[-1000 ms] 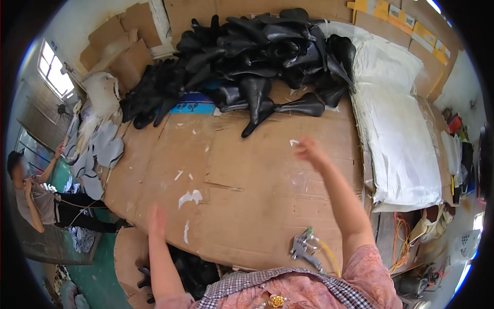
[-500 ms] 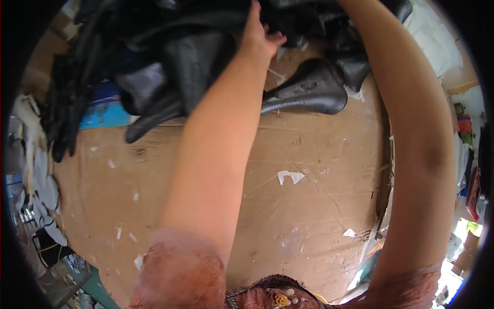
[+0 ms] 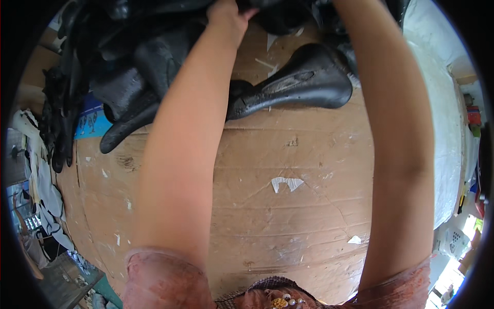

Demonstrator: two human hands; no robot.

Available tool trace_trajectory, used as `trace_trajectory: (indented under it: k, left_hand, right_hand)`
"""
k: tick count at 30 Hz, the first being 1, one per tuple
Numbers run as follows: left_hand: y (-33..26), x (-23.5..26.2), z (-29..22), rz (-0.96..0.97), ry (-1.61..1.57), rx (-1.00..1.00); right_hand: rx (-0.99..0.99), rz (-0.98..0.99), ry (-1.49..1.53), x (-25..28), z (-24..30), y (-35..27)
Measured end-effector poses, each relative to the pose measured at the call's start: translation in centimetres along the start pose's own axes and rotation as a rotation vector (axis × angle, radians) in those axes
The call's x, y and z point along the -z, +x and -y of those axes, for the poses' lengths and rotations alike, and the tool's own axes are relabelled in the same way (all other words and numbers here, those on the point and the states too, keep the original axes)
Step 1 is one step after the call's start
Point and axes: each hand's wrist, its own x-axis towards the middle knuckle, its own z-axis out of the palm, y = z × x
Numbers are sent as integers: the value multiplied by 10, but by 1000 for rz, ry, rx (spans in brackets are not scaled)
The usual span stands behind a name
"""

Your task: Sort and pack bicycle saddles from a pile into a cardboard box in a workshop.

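Both of my arms stretch forward over a cardboard-covered table (image 3: 288, 216) to a pile of black saddle-shaped pieces (image 3: 139, 72) at its far side. My left hand (image 3: 226, 15) is at the top edge, its fingers buried among the black pieces, so its grip is hidden. My right forearm (image 3: 396, 129) runs up the right side, and its hand is out of the picture at the top. One black saddle (image 3: 303, 80) lies alone on the cardboard between my two arms.
A blue printed sheet (image 3: 90, 121) lies under the pile at the left. White padding (image 3: 442, 129) borders the table's right side. Small white paper scraps (image 3: 287, 183) lie on the cardboard. White cut pieces (image 3: 43, 195) hang at the left edge.
I have leaned in over the table. Both arms have gone farther forward into the black pile, and my right hand has left the picture at the top.
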Motion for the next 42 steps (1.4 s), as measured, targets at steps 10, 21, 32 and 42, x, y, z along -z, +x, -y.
trace_trajectory:
  k: [10,21,32,42]
  left_hand:
    - [-183,-88,60,-644,181,-65]
    - [-512,-63,23,-678,86,-150]
    - [-921,-66,-16,-827,8,-457]
    - [-1309,59,86,-1972,-249,-563]
  right_hand:
    - [44,-30,61,52,35,-98]
    - [224,149,524,193,228,-244]
    - [522,609,1209,300,484,-435]
    - [1243,1438,1474,310,544,-517]
